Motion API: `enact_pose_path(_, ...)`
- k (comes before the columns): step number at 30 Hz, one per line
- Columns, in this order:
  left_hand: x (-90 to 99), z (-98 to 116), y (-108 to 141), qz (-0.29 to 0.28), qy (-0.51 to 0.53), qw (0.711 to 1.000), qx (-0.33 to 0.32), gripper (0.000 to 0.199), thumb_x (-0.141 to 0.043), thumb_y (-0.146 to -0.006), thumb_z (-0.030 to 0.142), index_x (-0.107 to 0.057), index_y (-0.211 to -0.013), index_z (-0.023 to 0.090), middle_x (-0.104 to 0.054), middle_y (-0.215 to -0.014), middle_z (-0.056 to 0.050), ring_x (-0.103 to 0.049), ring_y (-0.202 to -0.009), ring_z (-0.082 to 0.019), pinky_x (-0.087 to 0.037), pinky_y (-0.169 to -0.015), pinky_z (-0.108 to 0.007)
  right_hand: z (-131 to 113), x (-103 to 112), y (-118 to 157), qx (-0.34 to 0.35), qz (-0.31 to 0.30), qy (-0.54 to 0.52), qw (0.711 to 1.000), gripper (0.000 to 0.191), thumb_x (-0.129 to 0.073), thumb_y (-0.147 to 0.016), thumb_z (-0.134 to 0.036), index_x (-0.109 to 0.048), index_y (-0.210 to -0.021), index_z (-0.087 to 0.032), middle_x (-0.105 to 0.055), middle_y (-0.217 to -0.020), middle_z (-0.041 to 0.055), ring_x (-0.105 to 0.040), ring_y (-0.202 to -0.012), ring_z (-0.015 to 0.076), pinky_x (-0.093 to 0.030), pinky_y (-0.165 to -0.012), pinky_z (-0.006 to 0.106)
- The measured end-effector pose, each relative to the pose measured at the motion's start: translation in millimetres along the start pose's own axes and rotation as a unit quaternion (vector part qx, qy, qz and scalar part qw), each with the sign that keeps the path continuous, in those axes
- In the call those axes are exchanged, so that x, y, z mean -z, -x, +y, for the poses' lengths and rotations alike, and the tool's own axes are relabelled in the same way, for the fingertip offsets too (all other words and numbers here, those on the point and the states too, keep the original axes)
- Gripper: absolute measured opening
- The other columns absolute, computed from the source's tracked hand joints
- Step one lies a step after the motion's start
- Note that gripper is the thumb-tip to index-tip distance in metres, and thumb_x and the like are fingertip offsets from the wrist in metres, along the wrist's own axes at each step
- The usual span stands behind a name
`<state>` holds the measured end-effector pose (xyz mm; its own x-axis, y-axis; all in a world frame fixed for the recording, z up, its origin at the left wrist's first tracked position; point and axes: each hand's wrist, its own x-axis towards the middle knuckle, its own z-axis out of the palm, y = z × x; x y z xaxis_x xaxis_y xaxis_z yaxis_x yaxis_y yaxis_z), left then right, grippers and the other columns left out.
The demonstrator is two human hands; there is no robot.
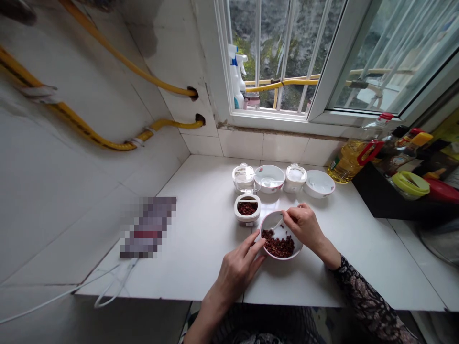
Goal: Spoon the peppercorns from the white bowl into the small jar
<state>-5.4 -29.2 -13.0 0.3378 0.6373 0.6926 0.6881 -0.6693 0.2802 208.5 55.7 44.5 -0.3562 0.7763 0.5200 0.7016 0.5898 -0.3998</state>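
A white bowl with a pink rim (269, 220) stands near the counter's front edge, with dark red dried bits (279, 246), possibly Sichuan peppercorns, in its bottom. My left hand (238, 267) has its fingers against the bowl's left side and rim, holding it. Pinched in my right hand (304, 224), over the bowl's right side, is a small pale spoon (278, 224). The spoon's tip is among the bits at the left of the bowl. Just behind sits a seasoning jar (247, 219) containing similar red bits.
Along the back are a lidded clear jar (244, 178), a white bowl holding a spoon (269, 179), a jar of white contents (295, 178) and another bowl (319, 184). An oil bottle (346, 162) and a black condiment rack (376, 193) stand right. A blurred dark object (148, 229) lies left.
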Motion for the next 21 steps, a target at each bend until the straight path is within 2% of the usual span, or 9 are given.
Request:
enact_pose_path(4, 0.3, 0, 0, -0.002, 0.003, 1.000, 0.003, 0.031, -0.054, -0.098, 0.022, -0.054, -0.128, 0.016, -0.065, -0.127, -0.017, -0.069, -0.109, -0.022, -0.060, -0.085, -0.027, 4, 8, -1, -0.090, -0.002, -0.083, 0.992, 0.047, -0.047, -0.093, -0.037, -0.046, -0.050, -0.019, -0.048, -0.047, -0.0021, -0.038, -0.048, 0.0100, -0.034, -0.057, 0.025)
enact_pose_path(9, 1.0, 1, 0, -0.001, 0.003, 1.000, 0.001, 0.031, -0.053, -0.098, 0.021, -0.053, -0.128, 0.016, -0.066, -0.126, -0.018, -0.069, -0.109, -0.023, -0.060, -0.084, -0.028, 5, 13, -4, -0.203, -0.026, -0.218, 0.954, 0.050, -0.051, -0.087, -0.052, -0.049, -0.050, -0.018, -0.039, -0.046, -0.0032, -0.034, -0.045, 0.0088, -0.026, -0.045, 0.024)
enact_pose_path(13, 0.5, 1, 0, -0.003, 0.005, 1.000, 0.003, 0.030, -0.053, -0.098, 0.022, -0.053, -0.128, 0.016, -0.065, -0.126, -0.018, -0.069, -0.109, -0.023, -0.061, -0.084, -0.028, 7, 11, -5, -0.225, -0.025, -0.263, 0.938, 0.053, -0.054, -0.083, -0.058, -0.049, -0.049, -0.018, -0.038, -0.045, -0.0033, -0.031, -0.045, 0.0083, -0.024, -0.043, 0.023)
enact_pose_path(21, -1.1, 0, -1, -0.004, 0.002, 1.000, -0.002, 0.027, -0.050, -0.099, 0.022, -0.055, -0.125, 0.014, -0.066, -0.125, -0.018, -0.069, -0.108, -0.023, -0.061, -0.083, -0.029, 9, 10, -10, -0.251, -0.014, -0.270, 0.929, 0.053, -0.056, -0.080, -0.061, -0.049, -0.049, -0.018, -0.038, -0.045, -0.0032, -0.031, -0.045, 0.0085, -0.024, -0.043, 0.024)
